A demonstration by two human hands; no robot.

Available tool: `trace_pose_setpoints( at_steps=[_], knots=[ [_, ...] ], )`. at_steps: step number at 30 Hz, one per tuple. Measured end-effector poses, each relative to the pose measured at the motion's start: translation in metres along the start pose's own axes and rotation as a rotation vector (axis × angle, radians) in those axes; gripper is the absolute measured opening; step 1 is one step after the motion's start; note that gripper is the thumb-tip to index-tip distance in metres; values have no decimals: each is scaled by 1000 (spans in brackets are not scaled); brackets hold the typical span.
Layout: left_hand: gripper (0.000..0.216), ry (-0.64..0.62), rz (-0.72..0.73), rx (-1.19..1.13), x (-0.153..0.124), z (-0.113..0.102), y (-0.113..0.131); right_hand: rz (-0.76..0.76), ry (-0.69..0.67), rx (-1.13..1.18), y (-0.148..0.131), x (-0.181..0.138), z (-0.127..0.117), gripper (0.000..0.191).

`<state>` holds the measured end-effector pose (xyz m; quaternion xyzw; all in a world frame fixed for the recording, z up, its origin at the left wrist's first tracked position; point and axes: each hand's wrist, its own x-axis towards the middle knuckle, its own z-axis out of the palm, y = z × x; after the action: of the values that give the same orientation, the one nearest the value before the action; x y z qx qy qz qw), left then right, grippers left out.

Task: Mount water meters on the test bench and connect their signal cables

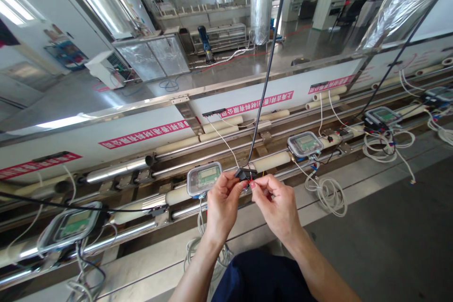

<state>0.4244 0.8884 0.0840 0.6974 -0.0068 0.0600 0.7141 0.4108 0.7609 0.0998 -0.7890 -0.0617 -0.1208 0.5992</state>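
Note:
Between my fingers is a small black plastic connector box [245, 172], with a black cable [268, 75] running up from it. My left hand [223, 200] is closed, pinching the box from its left side. My right hand [278, 203] is closed too, its thumb and index finger pressed together at the right edge of the box around a thin red wire [251, 177]. The wire's end is hidden by the fingertips. Just left of my hands sits a clear-lidded meter box [204, 178] with a green circuit board; another meter box [305, 144] lies to the right.
Metal rails [208, 148] and cream rollers [272, 161] cross in front of me. Coiled white cable [331, 197] hangs over the steel ledge [304, 214]. A white panel [247, 89] with red labels stands behind the rails. Farther back are tanks [262, 4] and machinery.

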Motion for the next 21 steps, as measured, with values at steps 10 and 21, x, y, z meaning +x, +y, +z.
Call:
trace_pose_setpoints(
  at_steps=[10,21],
  knots=[
    [26,-55,14,-101,-3,6,3,22,-5,88,5,-1,-1,18],
    [29,-97,-36,-273,1,10,0,94,-95,368,19,3,-6,17]
  ],
)
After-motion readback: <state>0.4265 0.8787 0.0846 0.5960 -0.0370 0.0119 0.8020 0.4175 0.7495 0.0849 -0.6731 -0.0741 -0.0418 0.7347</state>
